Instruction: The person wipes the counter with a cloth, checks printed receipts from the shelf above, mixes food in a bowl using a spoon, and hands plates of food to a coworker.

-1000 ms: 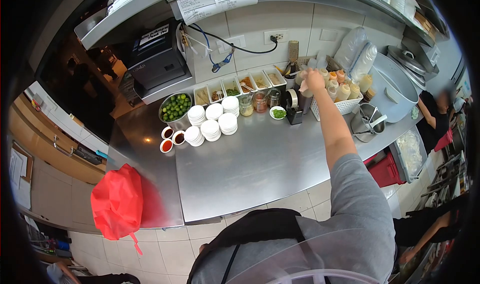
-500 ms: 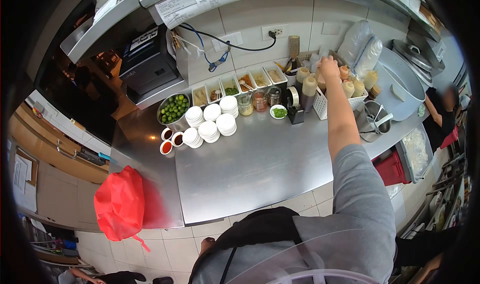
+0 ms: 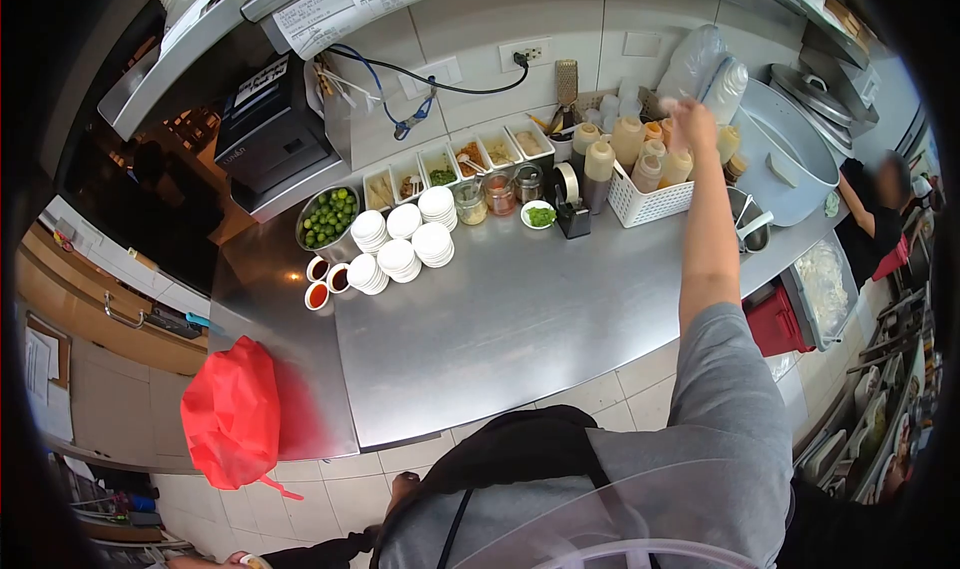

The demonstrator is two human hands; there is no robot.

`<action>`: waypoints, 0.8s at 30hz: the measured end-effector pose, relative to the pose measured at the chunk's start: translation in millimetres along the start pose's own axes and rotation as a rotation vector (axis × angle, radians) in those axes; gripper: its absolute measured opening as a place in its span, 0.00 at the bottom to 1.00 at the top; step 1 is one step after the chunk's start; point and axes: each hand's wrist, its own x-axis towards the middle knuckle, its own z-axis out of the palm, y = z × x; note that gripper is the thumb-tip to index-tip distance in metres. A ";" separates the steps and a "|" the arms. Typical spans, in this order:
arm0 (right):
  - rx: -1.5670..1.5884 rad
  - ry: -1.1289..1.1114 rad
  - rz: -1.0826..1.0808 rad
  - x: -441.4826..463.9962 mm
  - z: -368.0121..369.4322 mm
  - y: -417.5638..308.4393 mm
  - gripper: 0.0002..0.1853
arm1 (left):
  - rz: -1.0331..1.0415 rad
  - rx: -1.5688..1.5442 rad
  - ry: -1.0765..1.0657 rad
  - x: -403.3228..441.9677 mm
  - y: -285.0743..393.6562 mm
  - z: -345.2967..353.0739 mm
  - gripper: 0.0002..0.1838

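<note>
My right arm stretches out over the counter. My right hand [image 3: 692,127] is above the back right of a white plastic basket [image 3: 645,207] full of squeeze bottles, near the clear plastic bags [image 3: 727,91]. Motion blurs its fingers, so I cannot make out whether they hold anything. In the basket, a pale sauce bottle [image 3: 627,142] stands among orange-topped ones. A dark sauce bottle [image 3: 598,177] stands just left of the basket. My left hand [image 3: 403,486] hangs low beside my dark apron, below the counter edge. Only a small part of it shows, and its fingers are hidden.
Stacked white dishes [image 3: 400,259], sauce cups [image 3: 317,296] and a bowl of limes [image 3: 329,219] stand on the left. Behind are topping containers [image 3: 438,167] and a tape dispenser [image 3: 570,204]. A red bag [image 3: 232,414] lies at the left edge. A co-worker [image 3: 880,209] stands at right.
My right hand has moved right, from the bottles at the basket's middle towards its back right. The view has shifted slightly. At lower left, another person's dark sleeve and hand have come closer.
</note>
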 end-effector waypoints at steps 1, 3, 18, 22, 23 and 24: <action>-0.061 -0.155 0.045 -3.7 -6.3 8.0 0.10 | 0.038 0.001 0.049 4.6 2.7 3.1 0.12; -0.223 -0.120 -0.018 -26.4 17.0 28.9 0.10 | 0.089 0.025 0.054 12.3 10.6 7.1 0.11; 0.155 0.348 0.220 -43.8 21.3 54.6 0.12 | 0.120 -1.204 -0.255 -149.0 126.7 -234.0 0.27; 0.117 0.613 0.199 -30.0 -15.1 57.4 0.11 | 0.210 -1.349 -0.287 -132.1 112.5 -243.8 0.30; 0.047 0.515 0.201 -28.3 -21.4 57.5 0.11 | 0.200 -1.359 -0.282 -127.2 118.7 -243.7 0.29; -0.022 0.417 0.202 -28.0 -26.8 56.0 0.11 | 0.190 -1.369 -0.275 -121.5 122.6 -243.8 0.28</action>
